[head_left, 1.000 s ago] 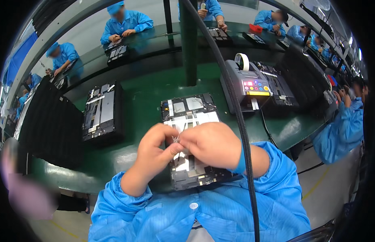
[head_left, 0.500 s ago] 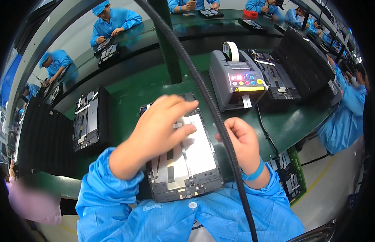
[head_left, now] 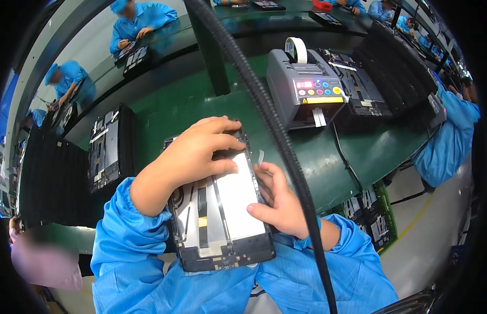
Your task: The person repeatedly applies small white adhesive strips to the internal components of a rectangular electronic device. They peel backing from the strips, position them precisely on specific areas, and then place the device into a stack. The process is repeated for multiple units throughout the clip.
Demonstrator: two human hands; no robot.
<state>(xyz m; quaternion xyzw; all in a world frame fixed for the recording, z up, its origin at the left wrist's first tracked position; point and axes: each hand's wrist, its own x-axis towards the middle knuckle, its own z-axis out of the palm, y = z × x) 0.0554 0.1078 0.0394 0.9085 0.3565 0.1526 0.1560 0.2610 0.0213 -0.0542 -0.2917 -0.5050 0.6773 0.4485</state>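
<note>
An opened tablet (head_left: 242,196), with a black frame, silver inner plates and a dark ribbon cable, lies tilted in front of my body. Across its upper part rests my left hand (head_left: 201,149), fingers curled over the far edge and thumb above the silver plate. My right hand (head_left: 280,201) grips the tablet's right edge, its thumb on the face and its fingers along the side. A short, whitish strip of tape (head_left: 261,158) stands up at the right index fingertip; whether it sticks to the finger or the tablet, I cannot tell.
A grey tape dispenser (head_left: 306,89) with a tape roll stands beyond my right hand. Stacked tablets (head_left: 110,149) sit left, another opened tablet (head_left: 356,86) right. Black foam trays (head_left: 55,172) flank the green bench (head_left: 165,110). A black braided cable (head_left: 264,110) hangs across the view.
My right hand has moved left from beside the tablet onto its right edge, opening from a pinch. My left hand has lowered onto the upper part. The tape strip now shows clearly.
</note>
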